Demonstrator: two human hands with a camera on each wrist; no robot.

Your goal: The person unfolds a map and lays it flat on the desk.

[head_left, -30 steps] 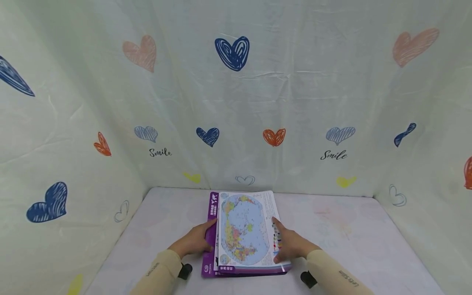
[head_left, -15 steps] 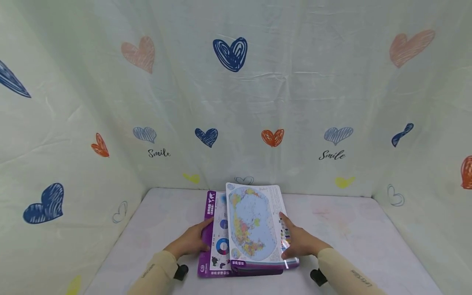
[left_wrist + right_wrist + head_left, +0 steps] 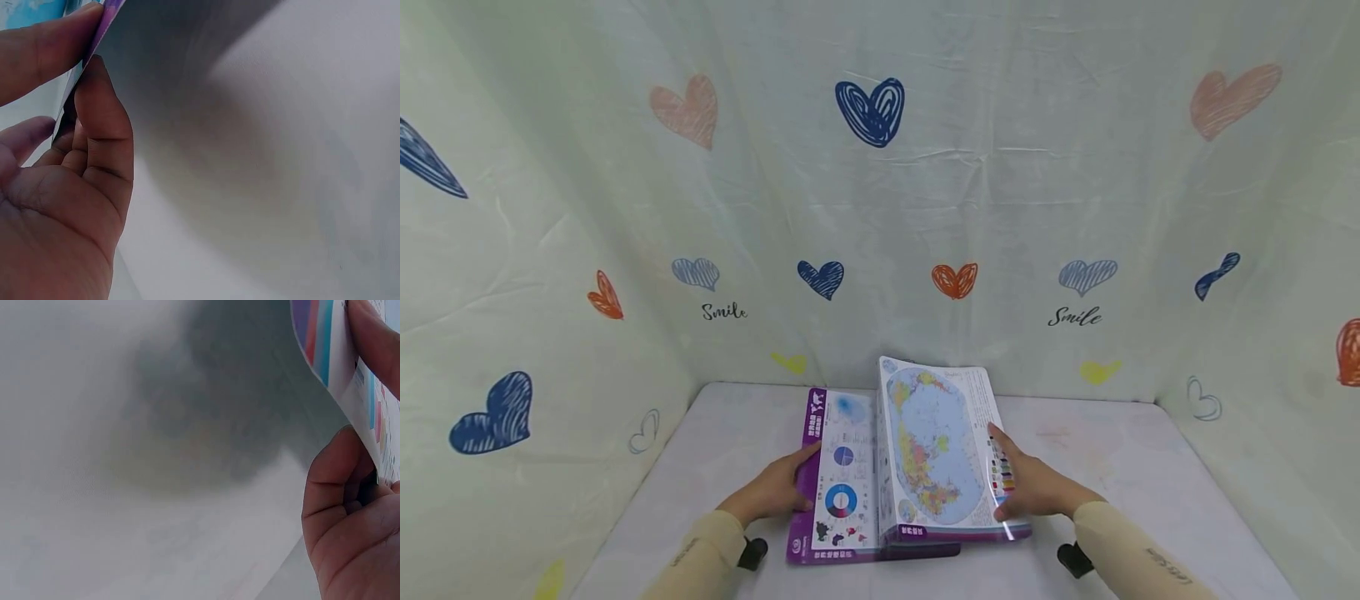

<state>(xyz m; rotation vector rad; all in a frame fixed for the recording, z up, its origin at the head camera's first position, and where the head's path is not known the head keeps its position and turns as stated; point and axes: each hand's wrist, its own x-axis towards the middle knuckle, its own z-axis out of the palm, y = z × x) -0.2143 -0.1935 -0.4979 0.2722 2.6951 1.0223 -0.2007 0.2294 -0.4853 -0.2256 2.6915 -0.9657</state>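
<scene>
Map pg (image 3: 936, 450) higher, in R hand (image 3: 1033, 483)

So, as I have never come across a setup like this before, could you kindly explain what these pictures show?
Certainly. There is no robot here, only a person working bare-handed. The wide picture comes from a camera worn on the head, looking forward and down; the two close-ups come from cameras worn on the left and right wrists.

On the white table is a purple-bordered chart panel, with a world map panel partly over it, toward the right. The left hand pinches the chart panel's purple edge, and the right hand grips the map panel's right edge. I cannot tell whether the two panels are joined. Behind hangs a pale curtain printed with hearts.
</scene>
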